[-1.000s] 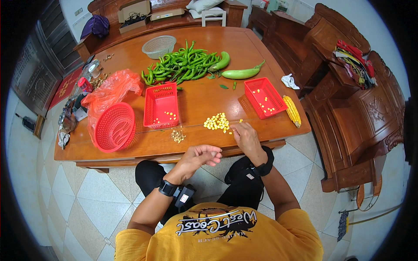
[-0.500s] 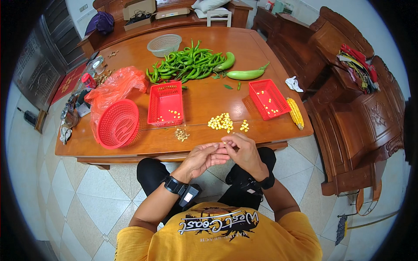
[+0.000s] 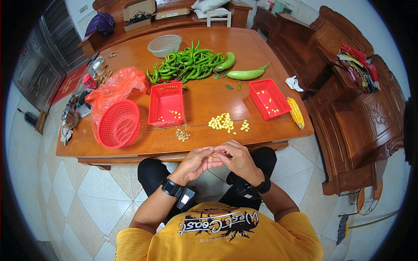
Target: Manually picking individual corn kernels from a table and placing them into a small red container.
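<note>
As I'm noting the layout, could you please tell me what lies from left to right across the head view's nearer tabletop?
Round red basket → left rectangular red basket → larger corn kernel pile → smaller kernel pile → right rectangular red basket → corn cob.

Pale walls point(image 3: 24, 165), diamond-patterned tile floor point(image 3: 96, 204), carved reddish-brown wooden seating point(image 3: 370, 117) at right, grey door point(image 3: 37, 71) at left.

At 6 o'clock we see 2 lines of upside-down lettering point(image 3: 220, 224) on the mustard-yellow, short-sleeved T-shirt point(image 3: 217, 248); at 10 o'clock, gold marks point(image 3: 72, 80) on the red mat point(image 3: 67, 86) we cannot read.
</note>
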### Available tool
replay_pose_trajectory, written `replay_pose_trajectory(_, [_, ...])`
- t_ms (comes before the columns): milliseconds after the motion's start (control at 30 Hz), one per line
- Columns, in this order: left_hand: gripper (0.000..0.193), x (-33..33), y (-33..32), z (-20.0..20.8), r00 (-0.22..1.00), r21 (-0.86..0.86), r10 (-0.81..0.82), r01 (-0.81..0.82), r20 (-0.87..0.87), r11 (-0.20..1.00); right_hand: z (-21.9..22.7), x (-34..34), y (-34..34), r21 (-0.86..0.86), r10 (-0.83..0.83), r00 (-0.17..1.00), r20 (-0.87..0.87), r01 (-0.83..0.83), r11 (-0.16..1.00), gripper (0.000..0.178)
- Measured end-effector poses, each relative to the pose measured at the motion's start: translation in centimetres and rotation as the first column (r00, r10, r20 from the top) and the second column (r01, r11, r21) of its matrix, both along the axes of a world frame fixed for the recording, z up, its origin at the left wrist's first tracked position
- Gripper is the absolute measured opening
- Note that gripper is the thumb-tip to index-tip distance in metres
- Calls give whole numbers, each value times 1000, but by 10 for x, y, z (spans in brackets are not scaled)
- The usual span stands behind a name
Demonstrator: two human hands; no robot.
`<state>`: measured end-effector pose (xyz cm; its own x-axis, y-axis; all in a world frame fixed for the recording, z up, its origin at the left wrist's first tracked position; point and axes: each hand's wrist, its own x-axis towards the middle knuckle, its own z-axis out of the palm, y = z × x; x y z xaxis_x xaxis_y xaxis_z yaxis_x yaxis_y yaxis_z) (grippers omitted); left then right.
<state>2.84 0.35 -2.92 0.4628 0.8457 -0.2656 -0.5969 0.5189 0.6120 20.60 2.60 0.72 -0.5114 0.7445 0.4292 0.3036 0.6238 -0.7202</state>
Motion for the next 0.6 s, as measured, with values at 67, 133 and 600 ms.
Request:
replay_pose_trajectory(67, [28, -2, 0, 5, 998, -27, -13, 11, -65, 1000, -3, 5, 3, 22, -26, 1000, -1, 26, 999, 17])
replay_pose_trajectory(133, [27, -8, 1, 8, 989, 39, 29, -23, -143, 999, -10, 12, 8, 7, -96, 995, -3, 97, 995, 15])
replay_pose_trajectory(600, [28, -84, 64, 63, -160, 850, 930, 377, -331, 367, -21, 43, 22, -62, -326, 944, -45, 323, 944, 13])
